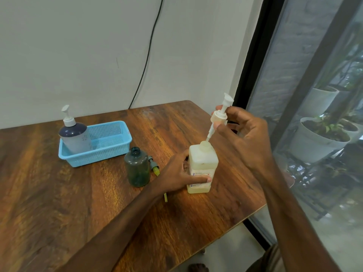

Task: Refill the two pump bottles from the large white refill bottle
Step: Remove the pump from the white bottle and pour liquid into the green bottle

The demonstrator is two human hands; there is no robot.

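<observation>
A square white refill bottle [203, 163] stands upright near the table's right edge, and my left hand [180, 173] grips its side. My right hand [243, 138] holds a white pump head [221, 114] above the bottle, tilted, with the tip of its tube at the open neck. A small dark green bottle [138, 169] stands open to the left of my left hand. Its green pump [154, 166] lies on the table behind it. A dark blue pump bottle [74, 136] with a white pump stands in the blue basket [110, 142].
The wooden table [78, 203] ends close to the right of the refill bottle. A black cable [149, 54] hangs down the wall behind. A glass door [314, 114] with potted plants outside lies to the right.
</observation>
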